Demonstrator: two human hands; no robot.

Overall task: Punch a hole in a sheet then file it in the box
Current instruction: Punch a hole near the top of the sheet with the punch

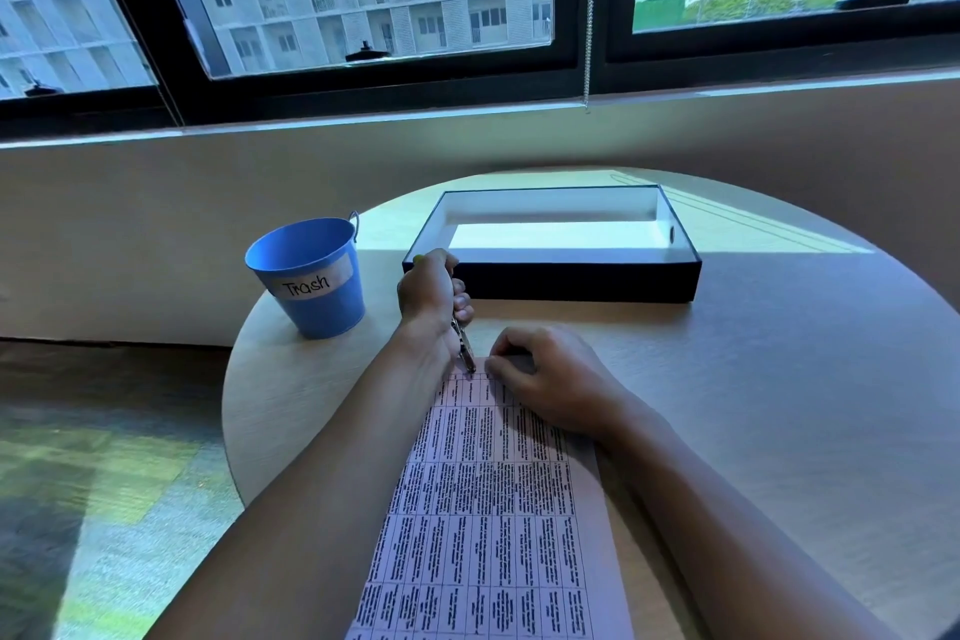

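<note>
A pink sheet [488, 509] printed with a table of black text lies lengthwise on the round table, running from the near edge toward the middle. My left hand [431, 291] grips a metal hole punch [464, 343], its jaws set on the sheet's far edge. My right hand [540, 379] presses down on the far end of the sheet, fingers curled, just right of the punch. Behind both hands stands an open dark box [550, 281] with a white inside, nothing visible in it.
A blue bucket [311, 276] labelled "Trash" stands at the table's left edge, left of my left hand. The round wooden table [779, 379] ends close behind the box, below a wall and window. Floor lies to the left.
</note>
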